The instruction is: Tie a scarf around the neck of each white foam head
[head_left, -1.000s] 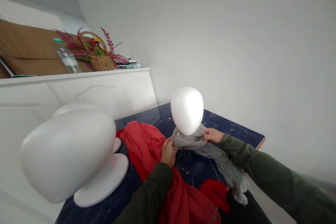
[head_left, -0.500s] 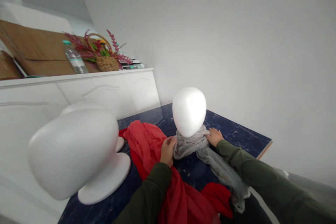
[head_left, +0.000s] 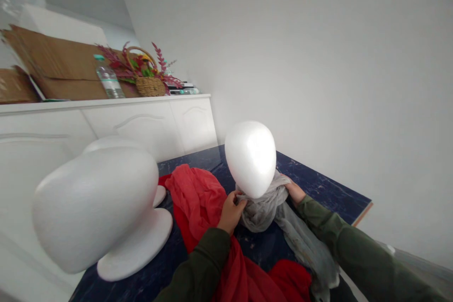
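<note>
— What does the head view show at the middle of the dark marbled desk [head_left: 318, 181]?

— A white foam head [head_left: 250, 158] stands upright with a grey scarf [head_left: 264, 207] wound about its neck. The left hand [head_left: 231, 213] is clenched on the scarf's folds at the near-left of the neck. The right hand [head_left: 294, 192] lies against the cloth on the right of the neck; its fingers are partly hidden, so I cannot tell whether they pinch the cloth or only press it.

— How does the scarf lie from the hands?

— The wound part sits between the two hands, touching both. The loose tail runs from the neck towards the near right, along the right forearm, and hangs over the desk's near edge. That is its long axis. The right hand is nearer the tail; the left is nearer the bunched knot.

— And around it?

— A red scarf [head_left: 201, 198] spreads on the desk just left of the left hand and under that arm. A second, larger foam head [head_left: 95, 207] stands near left. Far left, a white cabinet [head_left: 141, 118] carries a flower basket [head_left: 148, 80] and a water bottle [head_left: 108, 78].
</note>
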The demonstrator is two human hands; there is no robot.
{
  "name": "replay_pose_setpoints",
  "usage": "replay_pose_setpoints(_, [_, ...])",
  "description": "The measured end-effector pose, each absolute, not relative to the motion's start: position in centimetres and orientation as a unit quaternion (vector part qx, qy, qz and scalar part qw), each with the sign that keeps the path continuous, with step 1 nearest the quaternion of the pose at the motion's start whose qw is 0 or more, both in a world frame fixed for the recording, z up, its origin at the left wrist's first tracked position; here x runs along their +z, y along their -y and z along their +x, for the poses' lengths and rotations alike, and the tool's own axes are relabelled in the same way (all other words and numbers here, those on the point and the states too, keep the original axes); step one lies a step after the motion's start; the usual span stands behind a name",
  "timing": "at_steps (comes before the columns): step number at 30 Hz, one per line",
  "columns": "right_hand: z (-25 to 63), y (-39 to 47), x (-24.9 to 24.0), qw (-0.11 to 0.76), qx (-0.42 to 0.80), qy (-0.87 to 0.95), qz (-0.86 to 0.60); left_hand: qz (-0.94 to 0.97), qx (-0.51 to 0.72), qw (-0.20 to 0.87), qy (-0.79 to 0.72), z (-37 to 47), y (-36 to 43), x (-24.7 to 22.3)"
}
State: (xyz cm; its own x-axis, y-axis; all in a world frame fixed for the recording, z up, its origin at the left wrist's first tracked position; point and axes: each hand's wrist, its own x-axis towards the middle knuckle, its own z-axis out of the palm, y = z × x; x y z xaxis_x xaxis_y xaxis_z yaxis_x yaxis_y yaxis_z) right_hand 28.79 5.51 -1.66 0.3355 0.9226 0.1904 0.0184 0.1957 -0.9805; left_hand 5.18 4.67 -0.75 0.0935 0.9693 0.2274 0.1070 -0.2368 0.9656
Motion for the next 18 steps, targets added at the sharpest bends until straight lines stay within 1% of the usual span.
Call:
replay_pose_setpoints(3, [27.3, -5.0, -1.5, 0.646, 0.475, 0.383, -0.459, 0.599, 0.514, 0.441, -0.426, 5.3, -4.8, -0.8])
replay_pose_setpoints(5, [26.3, -4.6, -1.3, 0.636, 0.547, 0.348, -0.418, 0.574, 0.535, 0.460, -0.416, 5.3, -4.9, -0.9])
replay_pose_setpoints(9, [25.2, -4.8, -0.9, 0.591, 0.614, 0.322, -0.412, 0.522, 0.565, 0.485, -0.416, 5.1, -5.3, -1.2])
replay_pose_setpoints(11, [25.4, -5.9, -0.7, 0.593, 0.608, 0.303, -0.433, 0.511, 0.566, 0.497, -0.414, 5.0, -5.5, -1.4])
replay_pose_setpoints(18, [28.4, -14.0, 0.7, 0.648, 0.503, 0.282, -0.498, 0.463, 0.560, 0.523, -0.446, 5.2, -5.6, -1.6])
